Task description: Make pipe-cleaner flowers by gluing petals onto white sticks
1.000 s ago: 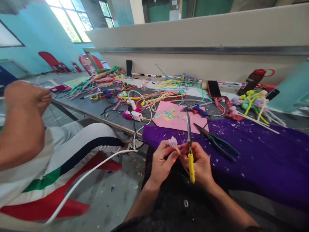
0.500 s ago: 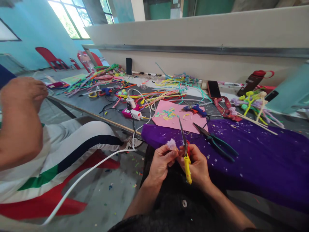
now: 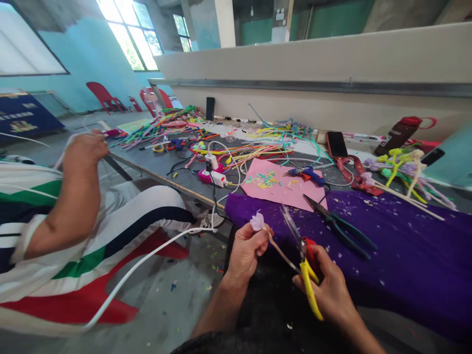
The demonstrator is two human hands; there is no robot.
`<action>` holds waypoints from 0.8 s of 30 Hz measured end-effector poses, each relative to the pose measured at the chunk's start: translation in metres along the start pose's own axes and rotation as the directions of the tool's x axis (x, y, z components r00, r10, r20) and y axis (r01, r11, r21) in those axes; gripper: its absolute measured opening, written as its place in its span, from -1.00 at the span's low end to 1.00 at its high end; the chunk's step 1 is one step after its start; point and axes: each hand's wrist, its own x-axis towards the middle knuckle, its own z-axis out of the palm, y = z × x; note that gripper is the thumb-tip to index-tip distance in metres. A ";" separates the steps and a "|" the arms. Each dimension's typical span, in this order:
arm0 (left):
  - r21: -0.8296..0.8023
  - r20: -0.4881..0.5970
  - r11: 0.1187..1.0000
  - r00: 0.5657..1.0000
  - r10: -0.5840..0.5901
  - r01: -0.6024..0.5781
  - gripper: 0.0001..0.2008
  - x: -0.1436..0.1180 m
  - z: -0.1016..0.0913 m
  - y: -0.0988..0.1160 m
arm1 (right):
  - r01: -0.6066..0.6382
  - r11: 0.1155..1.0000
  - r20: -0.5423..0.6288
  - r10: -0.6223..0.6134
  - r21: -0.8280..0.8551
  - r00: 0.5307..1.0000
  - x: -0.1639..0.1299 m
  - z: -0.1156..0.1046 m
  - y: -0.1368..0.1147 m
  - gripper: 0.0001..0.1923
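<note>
Purple cloth (image 3: 405, 236) behind, left hand (image 3: 244, 250) pinching lilac tuft (image 3: 257, 221), right hand (image 3: 332, 287), now farther off, gripping scissors (image 3: 310, 290)

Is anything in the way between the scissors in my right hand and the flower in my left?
Nothing visible: only the pale stem of the flower slants from your left hand toward the scissors in your right hand. The pliers lie aside, mostly on the purple cloth.

The right hand (image 3: 330, 286) has drawn the scissors (image 3: 305, 269) away.
</note>
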 end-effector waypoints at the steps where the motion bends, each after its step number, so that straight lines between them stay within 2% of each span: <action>1: -0.013 0.005 1.000 1.000 0.007 -0.006 -0.90 0.000 0.000 0.000 | 0.003 1.000 0.018 -0.003 -0.024 1.000 -0.001 0.001 -0.001 -0.65; 7: -0.067 0.007 0.998 1.000 0.000 0.000 -0.86 -0.001 -0.002 0.000 | 0.075 0.971 0.023 -0.072 -0.226 0.997 -0.005 0.002 -0.002 -0.58; 11: -0.077 0.002 0.997 1.000 -0.005 0.005 -0.85 -0.001 -0.003 0.001 | 0.124 0.950 0.024 -0.122 -0.286 0.992 -0.006 0.001 0.002 -0.55; 17: -0.072 0.007 0.997 1.000 0.003 -0.003 -0.83 -0.001 -0.003 0.001 | 0.180 0.939 0.023 -0.181 -0.293 0.983 -0.005 0.004 0.009 -0.55; 20: -0.040 0.018 0.999 1.000 0.005 -0.004 -0.85 -0.002 -0.003 0.004 | 0.161 0.950 0.026 -0.160 -0.268 0.987 -0.006 0.004 0.013 -0.56; 24: -0.026 0.025 0.999 0.999 -0.040 0.040 -0.84 -0.003 -0.002 0.009 | 0.100 0.973 0.025 -0.097 -0.208 0.995 -0.006 -0.002 0.014 -0.69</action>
